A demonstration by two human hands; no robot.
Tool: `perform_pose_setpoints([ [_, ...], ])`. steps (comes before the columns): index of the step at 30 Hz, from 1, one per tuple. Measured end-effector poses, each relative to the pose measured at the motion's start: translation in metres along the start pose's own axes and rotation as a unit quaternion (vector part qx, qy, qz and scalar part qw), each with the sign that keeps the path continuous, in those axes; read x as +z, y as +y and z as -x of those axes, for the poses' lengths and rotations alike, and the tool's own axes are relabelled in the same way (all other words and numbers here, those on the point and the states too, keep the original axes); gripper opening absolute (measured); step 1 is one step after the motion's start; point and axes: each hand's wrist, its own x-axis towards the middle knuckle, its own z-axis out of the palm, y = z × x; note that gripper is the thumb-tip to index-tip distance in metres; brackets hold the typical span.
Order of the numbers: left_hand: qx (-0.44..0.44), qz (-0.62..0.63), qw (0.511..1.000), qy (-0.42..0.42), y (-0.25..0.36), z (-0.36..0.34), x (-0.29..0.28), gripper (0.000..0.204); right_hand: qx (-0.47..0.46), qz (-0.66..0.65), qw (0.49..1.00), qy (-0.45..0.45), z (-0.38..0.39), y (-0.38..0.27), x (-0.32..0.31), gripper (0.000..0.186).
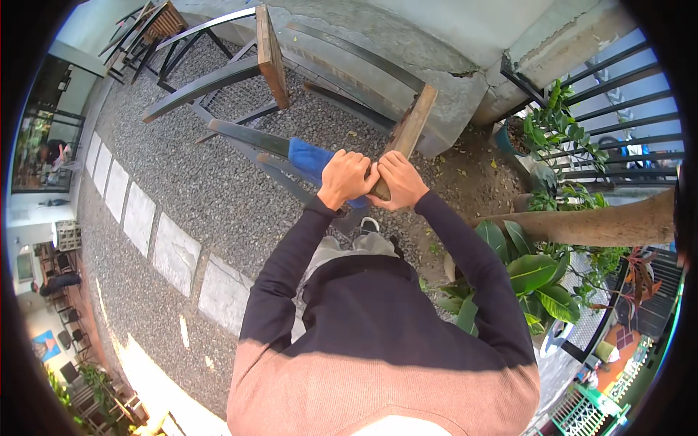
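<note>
A stool with a wooden top (413, 125) and dark metal legs (356, 54) is tipped on its side in front of me. My right hand (398, 182) is closed around the near end of the wooden top. Close beside it, thumbs nearly touching, my left hand (347, 176) is closed on a blue cloth (308, 158). The cloth sticks out to the left of that hand, over a metal leg, and a bit shows below it. Whether the left fingers also grip the stool is hidden.
Another tipped stool (270, 58) lies farther left on the gravel (189, 145), with more furniture (163, 22) beyond. Pale stepping slabs (174, 248) run along the left. At right are a tree trunk (589, 218), leafy plants (545, 272) and a black railing (611, 109). A concrete wall (407, 36) stands ahead.
</note>
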Motion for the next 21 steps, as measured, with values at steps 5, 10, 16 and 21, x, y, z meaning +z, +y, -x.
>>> perform_pose_setpoints([
  [5, 0.015, 0.001, 1.0, 0.002, -0.007, 0.003, 0.0, 0.03, 0.0, 0.0, 1.0, 0.007, -0.005, -0.004, 0.003, 0.057],
  [10, 0.026, 0.0, 1.0, 0.013, -0.014, 0.005, 0.0, 0.028, 0.007, 0.003, 1.0, -0.008, -0.007, -0.004, 0.008, 0.056],
  [16, 0.017, 0.019, 0.999, 0.027, -0.017, 0.005, -0.003, 0.028, -0.005, -0.001, 1.0, -0.024, -0.017, 0.001, 0.004, 0.057],
  [21, -0.007, 0.024, 0.998, 0.065, -0.026, -0.021, -0.009, 0.028, -0.041, 0.009, 0.997, -0.067, -0.05, 0.026, -0.018, 0.056],
])
